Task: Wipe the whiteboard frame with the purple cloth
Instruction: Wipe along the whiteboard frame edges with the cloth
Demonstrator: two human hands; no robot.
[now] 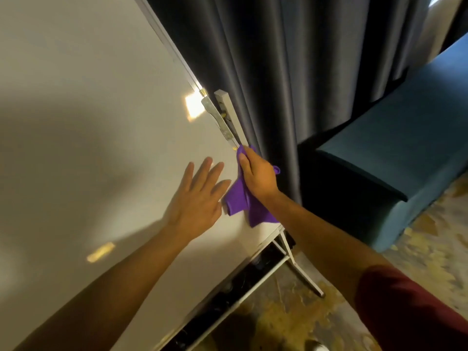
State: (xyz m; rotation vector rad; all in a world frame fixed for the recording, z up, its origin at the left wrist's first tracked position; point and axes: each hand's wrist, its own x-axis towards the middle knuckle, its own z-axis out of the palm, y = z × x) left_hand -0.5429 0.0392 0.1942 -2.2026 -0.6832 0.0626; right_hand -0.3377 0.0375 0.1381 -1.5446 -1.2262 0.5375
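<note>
A large whiteboard [88,110] fills the left of the head view, tilted, with a thin silver frame [174,57] running down its right edge. My right hand [255,173] grips the purple cloth [239,198] and presses its top end against the frame, just below a metal bracket [217,117]. The rest of the cloth hangs down over the board's lower right corner. Flat on the board's surface, just left of the cloth, lies my left hand [200,196] with its fingers straight and spread.
Dark grey curtains [291,72] hang right behind the board's edge. A teal sofa [405,153] stands to the right. The board's white stand leg [298,267] reaches out over a patterned brown floor [278,312]. A tray runs under the board's bottom edge.
</note>
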